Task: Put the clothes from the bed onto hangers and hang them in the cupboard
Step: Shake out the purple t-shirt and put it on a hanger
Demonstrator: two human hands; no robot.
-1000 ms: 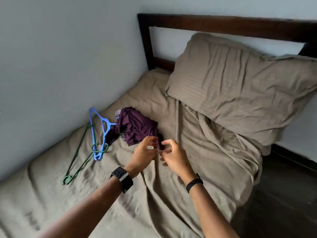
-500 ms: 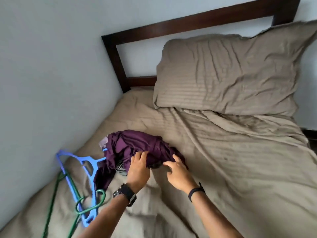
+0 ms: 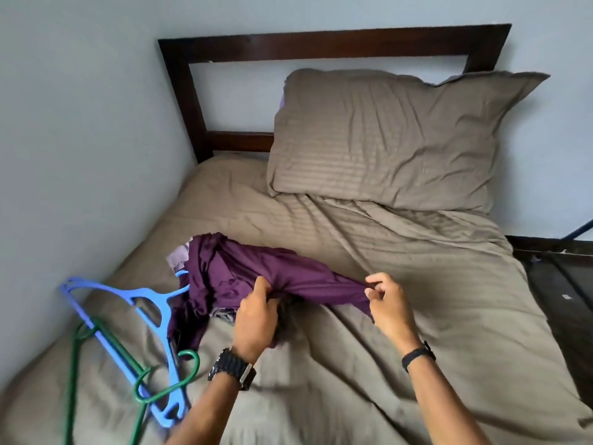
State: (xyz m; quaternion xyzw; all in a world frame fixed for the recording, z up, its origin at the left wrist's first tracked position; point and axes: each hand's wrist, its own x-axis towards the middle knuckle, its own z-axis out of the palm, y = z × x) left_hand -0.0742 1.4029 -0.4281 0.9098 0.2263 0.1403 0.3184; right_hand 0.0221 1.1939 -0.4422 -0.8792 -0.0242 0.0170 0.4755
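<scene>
Purple garment [image 3: 244, 274]: crumpled heap at left centre of frame, lying on the taupe bed sheet [image 3: 401, 284], one part drawn out rightward as a taut band between the two hands. Bulk of cloth up and left of the left hand; stretched end reaching the right hand at centre frame. Scrap of paler lilac fabric [image 3: 178, 256] showing at the heap's upper left edge; grey cloth just visible beneath, beside the left hand.

Blue hanger [image 3: 141, 332]: lower left of frame, flat on the sheet, one shoulder tip tucked under the purple heap. Green hanger [image 3: 128, 354]: crossed with the blue one, hooks overlapping near the lower left.

Compared with half a second earlier: then both hands close together, resting on top of the heap; now spread apart, with cloth pulled out between them. View also shifted, headboard now fully in frame.

Left hand [image 3: 256, 316]: fingers and thumb curled, bunching a fold of the purple garment at lower centre; dark watch [image 3: 232, 369] on the wrist.
Right hand [image 3: 390, 300]: thumb and forefinger pinching the garment's outstretched end, remaining fingers loosely curled; black band [image 3: 417, 354] on the wrist.

Pillow [image 3: 385, 139]: upper right, leaning on the dark wooden headboard [image 3: 321, 43]. Pale wall [image 3: 80, 123] along the left.
</scene>
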